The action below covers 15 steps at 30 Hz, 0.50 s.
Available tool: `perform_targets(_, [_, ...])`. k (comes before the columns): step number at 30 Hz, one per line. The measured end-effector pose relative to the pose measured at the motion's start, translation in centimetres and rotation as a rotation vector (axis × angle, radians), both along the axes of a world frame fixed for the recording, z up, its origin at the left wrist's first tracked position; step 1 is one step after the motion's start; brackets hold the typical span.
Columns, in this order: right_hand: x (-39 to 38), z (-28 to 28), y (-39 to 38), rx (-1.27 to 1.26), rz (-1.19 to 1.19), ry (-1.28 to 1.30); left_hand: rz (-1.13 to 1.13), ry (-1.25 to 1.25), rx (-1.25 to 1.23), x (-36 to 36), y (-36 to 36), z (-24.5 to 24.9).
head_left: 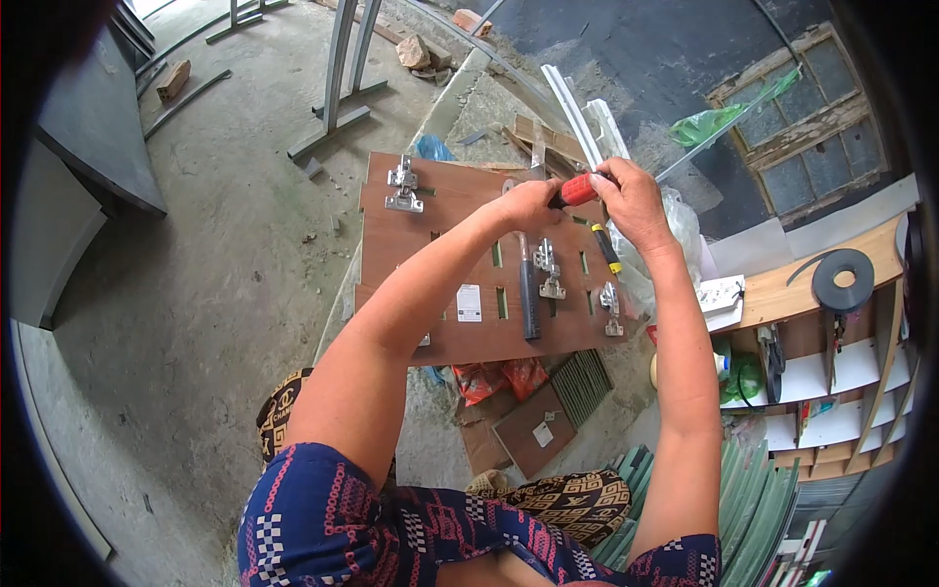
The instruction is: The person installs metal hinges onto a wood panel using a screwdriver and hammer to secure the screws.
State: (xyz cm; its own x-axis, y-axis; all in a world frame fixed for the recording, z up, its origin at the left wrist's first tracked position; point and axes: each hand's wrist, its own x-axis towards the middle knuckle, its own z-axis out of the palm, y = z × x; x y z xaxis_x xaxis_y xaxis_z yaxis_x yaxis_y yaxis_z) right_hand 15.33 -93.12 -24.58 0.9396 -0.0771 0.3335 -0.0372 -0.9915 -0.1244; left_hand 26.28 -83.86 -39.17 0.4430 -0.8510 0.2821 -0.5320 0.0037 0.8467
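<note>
Grip: left hand (526, 205) and right hand (636, 201) both clench the red-handled screwdriver (579, 190), axis crosswise between them, above brown slotted wooden panel (460, 230).

Both arms bare and stretched forward, converging out front. Left grip (528, 203) fisted, knuckles up, forearm angling in from the left. Right grip (636, 201) also closed, fingers curled over (thumb not visible), wrist bent slightly inward, forearm running almost straight ahead. The two grips sit just beside each other.
</note>
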Motion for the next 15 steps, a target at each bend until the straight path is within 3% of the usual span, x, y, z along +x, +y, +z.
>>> perform_targets(7, [0.6,0.5,0.7,-0.256,-0.181,0.057,0.004,0.000,-0.007,-0.2,0.1,0.1])
perform_targets(13, [1.1,1.3,1.7,-0.261,-0.289,0.163,0.053,-0.003,-0.047,-0.2,0.3,-0.2])
perform_targets(15, [1.4,1.3,1.6,-0.256,-0.240,0.081,0.058,-0.002,-0.113,0.6,-0.1,-0.5])
